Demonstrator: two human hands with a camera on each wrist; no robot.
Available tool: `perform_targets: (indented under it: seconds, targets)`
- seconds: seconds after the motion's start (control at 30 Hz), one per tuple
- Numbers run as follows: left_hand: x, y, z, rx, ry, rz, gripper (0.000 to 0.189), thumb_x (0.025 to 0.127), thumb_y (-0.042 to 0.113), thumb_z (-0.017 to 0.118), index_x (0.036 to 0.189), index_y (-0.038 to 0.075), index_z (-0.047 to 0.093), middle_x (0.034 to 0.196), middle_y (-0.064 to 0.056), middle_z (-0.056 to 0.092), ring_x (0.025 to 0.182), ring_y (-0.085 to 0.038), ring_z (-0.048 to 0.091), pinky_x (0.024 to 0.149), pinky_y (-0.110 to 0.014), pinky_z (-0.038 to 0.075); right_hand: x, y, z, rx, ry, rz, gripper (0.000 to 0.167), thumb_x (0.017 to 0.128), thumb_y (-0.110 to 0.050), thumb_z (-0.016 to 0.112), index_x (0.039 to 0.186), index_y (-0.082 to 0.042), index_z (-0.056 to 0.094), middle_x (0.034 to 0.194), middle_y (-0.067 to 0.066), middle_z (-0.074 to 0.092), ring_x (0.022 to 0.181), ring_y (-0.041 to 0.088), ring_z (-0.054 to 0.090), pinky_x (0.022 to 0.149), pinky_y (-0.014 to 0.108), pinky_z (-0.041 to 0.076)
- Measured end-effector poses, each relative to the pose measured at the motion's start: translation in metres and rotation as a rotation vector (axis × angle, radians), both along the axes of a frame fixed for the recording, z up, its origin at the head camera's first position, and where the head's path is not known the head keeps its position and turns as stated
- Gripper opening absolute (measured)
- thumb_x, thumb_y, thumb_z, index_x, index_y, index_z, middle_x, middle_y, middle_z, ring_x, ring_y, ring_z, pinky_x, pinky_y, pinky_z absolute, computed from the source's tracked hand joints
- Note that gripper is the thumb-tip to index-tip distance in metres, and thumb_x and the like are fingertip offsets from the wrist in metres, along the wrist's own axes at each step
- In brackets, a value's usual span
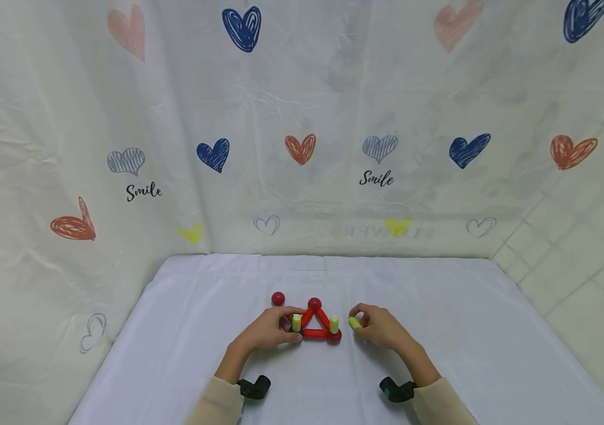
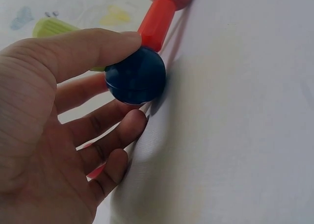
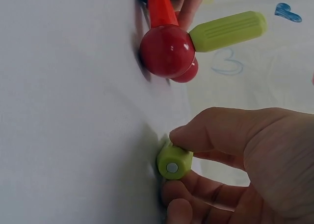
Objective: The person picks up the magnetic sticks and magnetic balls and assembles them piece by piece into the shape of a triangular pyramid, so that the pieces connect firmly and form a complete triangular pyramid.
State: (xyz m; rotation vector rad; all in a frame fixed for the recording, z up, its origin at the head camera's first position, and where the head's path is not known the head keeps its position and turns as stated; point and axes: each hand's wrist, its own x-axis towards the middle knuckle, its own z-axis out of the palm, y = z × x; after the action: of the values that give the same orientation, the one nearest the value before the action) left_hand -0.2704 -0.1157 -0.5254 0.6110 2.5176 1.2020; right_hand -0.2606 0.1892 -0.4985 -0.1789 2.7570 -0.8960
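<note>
My left hand (image 1: 270,329) holds a dark blue ball (image 2: 136,76), thumb on top and fingers around its far side. That ball is one corner of a triangle made of red rods (image 1: 314,333). A red ball (image 1: 314,303) forms the far corner and another red ball (image 1: 335,337) the near right one. Yellow-green rods stand up from the blue ball and from the near right ball, the latter rod (image 3: 228,32) plain in the right wrist view. To the right, my right hand (image 1: 383,326) pinches a loose yellow-green rod (image 3: 175,164), its round metal end showing.
One loose red ball (image 1: 278,298) sits just beyond my left hand. A white cloth (image 1: 174,378) covers the table, and a heart-printed sheet (image 1: 333,106) hangs behind it. Each wrist wears a black camera mount, such as the right mount (image 1: 397,390).
</note>
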Motion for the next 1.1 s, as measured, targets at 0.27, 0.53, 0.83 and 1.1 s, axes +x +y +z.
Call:
perform_targets:
  seconds: [0.27,0.53,0.83,1.1]
  targets:
    - [0.001,0.000,0.001,0.013,-0.003,-0.010,0.054,0.087,0.025,0.082,0.139,0.024,0.064,0.094,0.003,0.060,0.091,-0.016,0.055,0.071,-0.026,0.049,-0.001,0.003,0.001,-0.089,0.028,0.004,0.035,0.089,-0.006,0.070,0.123,-0.016,0.068,0.096,0.005,0.063,0.078,0.019,0.055,0.063,0.032,0.050]
    - [0.002,0.001,0.001,0.025,-0.005,-0.034,0.053,0.086,0.024,0.082,0.137,0.024,0.066,0.095,0.003,0.062,0.090,-0.015,0.056,0.073,-0.026,0.050,-0.004,0.003,0.000,-0.264,0.091,0.041,0.037,0.095,-0.008,0.068,0.130,-0.014,0.061,0.102,0.004,0.062,0.087,0.018,0.059,0.067,0.028,0.055]
    - [0.006,0.006,0.006,0.024,-0.048,-0.064,0.053,0.086,0.024,0.082,0.136,0.027,0.067,0.098,0.007,0.064,0.092,-0.014,0.057,0.076,-0.026,0.050,-0.004,-0.003,0.001,-0.426,0.113,0.086,0.038,0.097,-0.011,0.068,0.133,-0.010,0.056,0.112,0.010,0.061,0.098,0.022,0.063,0.067,0.029,0.060]
    - [0.009,0.007,0.007,0.013,-0.076,-0.085,0.044,0.086,0.021,0.081,0.128,0.031,0.071,0.099,0.008,0.066,0.094,-0.015,0.058,0.077,-0.028,0.050,-0.001,-0.010,0.004,-0.410,0.156,0.081,0.031,0.094,-0.013,0.073,0.123,-0.017,0.062,0.108,0.003,0.065,0.103,0.021,0.062,0.077,0.031,0.055]
